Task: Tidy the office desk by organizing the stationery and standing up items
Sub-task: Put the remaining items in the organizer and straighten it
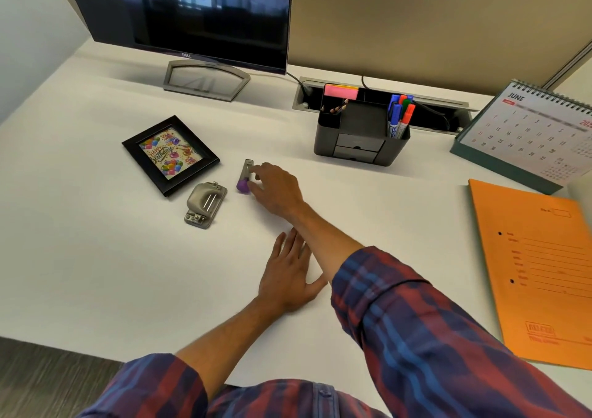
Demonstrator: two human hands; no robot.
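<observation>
A small purple and grey stapler (244, 177) lies on the white desk (96, 257). My right hand (277, 190) reaches over it, fingertips touching its right side, fingers curled around it. My left hand (288, 273) rests flat on the desk nearer to me, fingers spread, holding nothing. A grey hole punch (205, 204) lies just left of the stapler. A black photo frame (170, 155) with a birthday picture lies flat behind the punch. A black desk organizer (362, 129) with markers, pencils and sticky notes stands to the right.
A monitor (179, 17) on its stand fills the back left. A desk calendar (531, 132) stands at the far right, with an orange file folder (538, 267) lying in front of it. A cable tray slot (442, 110) runs behind the organizer.
</observation>
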